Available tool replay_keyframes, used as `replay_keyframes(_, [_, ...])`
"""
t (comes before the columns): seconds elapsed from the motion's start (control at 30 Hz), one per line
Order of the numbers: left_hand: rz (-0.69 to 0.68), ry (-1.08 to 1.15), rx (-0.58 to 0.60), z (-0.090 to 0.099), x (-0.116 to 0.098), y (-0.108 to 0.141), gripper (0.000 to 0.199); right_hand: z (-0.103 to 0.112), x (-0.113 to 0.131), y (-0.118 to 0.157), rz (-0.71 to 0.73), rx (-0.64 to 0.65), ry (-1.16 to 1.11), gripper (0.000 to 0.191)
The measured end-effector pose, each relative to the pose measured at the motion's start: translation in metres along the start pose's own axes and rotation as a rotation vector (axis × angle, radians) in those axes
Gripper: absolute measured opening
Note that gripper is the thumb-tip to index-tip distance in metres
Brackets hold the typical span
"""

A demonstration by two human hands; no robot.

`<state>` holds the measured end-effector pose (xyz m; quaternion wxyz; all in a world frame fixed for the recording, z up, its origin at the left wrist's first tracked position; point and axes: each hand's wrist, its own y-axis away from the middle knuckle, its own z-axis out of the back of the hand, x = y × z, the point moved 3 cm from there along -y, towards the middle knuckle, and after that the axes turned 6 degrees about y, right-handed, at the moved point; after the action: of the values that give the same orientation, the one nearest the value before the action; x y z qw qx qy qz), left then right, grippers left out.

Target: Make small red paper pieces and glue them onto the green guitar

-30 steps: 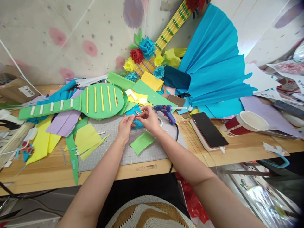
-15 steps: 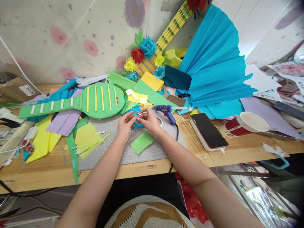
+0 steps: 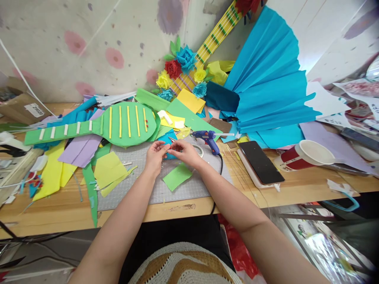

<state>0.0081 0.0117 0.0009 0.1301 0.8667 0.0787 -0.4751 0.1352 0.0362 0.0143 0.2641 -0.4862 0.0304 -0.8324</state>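
Note:
My left hand [image 3: 156,157] and my right hand [image 3: 185,152] meet over the grey cutting mat [image 3: 124,187], fingertips pinched together. Whatever sits between the fingertips is too small to make out. A thin, pale pointed thing shows just above my right fingers. Behind the hands lies blue paper [image 3: 167,136], partly covered by them. A green paper rectangle [image 3: 177,176] rests on the mat just below my right hand. Beyond that hand are a white tape roll [image 3: 200,150] and a blue glue gun [image 3: 209,138] with a glue stick in its back.
A green paper guitar [image 3: 127,124] lies at the left, among purple [image 3: 79,149] and yellow-green paper [image 3: 110,169]. A phone [image 3: 261,161] and a paper cup [image 3: 306,154] stand at the right. Behind are a flower-covered yellow guitar [image 3: 204,51] and pleated blue paper [image 3: 272,79].
Both hands stay together at nearly the same spot, with the right fingers slightly shifted and more bent. The camera view has moved a little; the things on the table lie as before.

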Motion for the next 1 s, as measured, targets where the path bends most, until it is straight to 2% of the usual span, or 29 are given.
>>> replay_keyframes(0.1, [0.023, -0.029, 0.029, 0.000, 0.001, 0.001, 0.039, -0.001, 0.000, 0.000, -0.003, -0.001, 0.004, 0.027])
replay_keyframes(0.3, [-0.031, -0.140, 0.113, -0.003, -0.005, 0.002, 0.034, 0.003, -0.004, -0.001, -0.054, 0.013, 0.024, 0.022])
replay_keyframes(0.4, [-0.062, -0.170, 0.069, -0.001, -0.006, 0.001, 0.034, 0.003, -0.006, 0.000, -0.107, 0.030, 0.016, 0.020])
replay_keyframes(0.53, [-0.180, -0.254, -0.030, 0.005, -0.005, -0.003, 0.031, 0.001, -0.009, 0.000, -0.155, 0.049, 0.001, 0.022])
replay_keyframes(0.63, [-0.223, -0.288, -0.011, 0.007, -0.004, -0.003, 0.036, -0.002, -0.010, 0.000, -0.171, 0.072, -0.012, 0.026])
replay_keyframes(0.73, [-0.213, -0.305, 0.034, 0.005, -0.003, -0.001, 0.042, -0.003, -0.011, 0.000, -0.175, 0.093, -0.015, 0.028])
replay_keyframes(0.83, [-0.185, -0.318, 0.076, 0.002, -0.002, 0.001, 0.039, -0.003, -0.008, -0.001, -0.154, 0.108, 0.014, 0.027])
replay_keyframes(1.0, [-0.115, -0.205, 0.040, 0.001, -0.003, 0.002, 0.040, -0.001, 0.004, 0.000, -0.062, 0.127, 0.122, 0.026])
